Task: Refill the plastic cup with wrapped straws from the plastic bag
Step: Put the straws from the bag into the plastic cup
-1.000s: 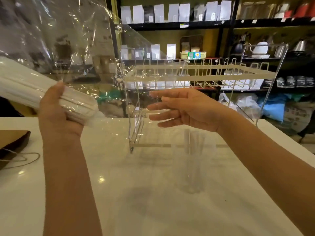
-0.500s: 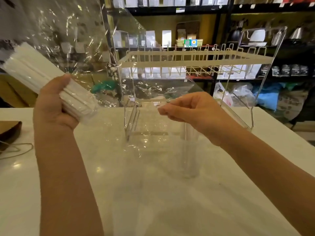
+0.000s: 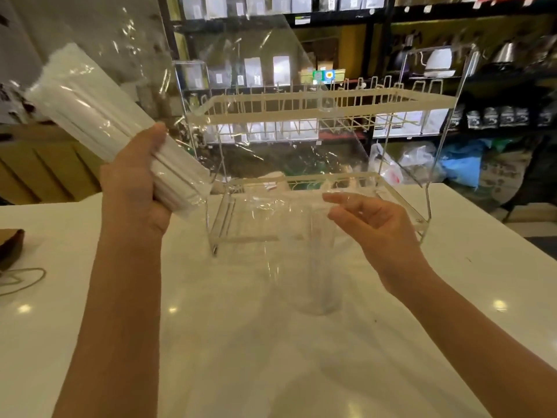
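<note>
My left hand (image 3: 135, 182) grips a thick bundle of white wrapped straws (image 3: 90, 116) through the clear plastic bag (image 3: 271, 86), holding it tilted, lower end toward the right. The bag's loose film spreads up and right over the rack. My right hand (image 3: 373, 224) pinches the bag's open edge between thumb and fingers, just above the clear plastic cup (image 3: 313, 267). The cup stands upright on the white counter (image 3: 241, 357) and holds a few straws that are hard to make out.
A two-tier wire rack (image 3: 319, 107) stands on the counter right behind the cup. A brown paper bag with a string handle (image 3: 12, 245) lies at the left edge. Dark shelves with packets and kettles line the background.
My right hand, open a second ago, came down and closed on the bag's edge above the cup. The straw bundle in my left hand tilted steeper and moved right.
</note>
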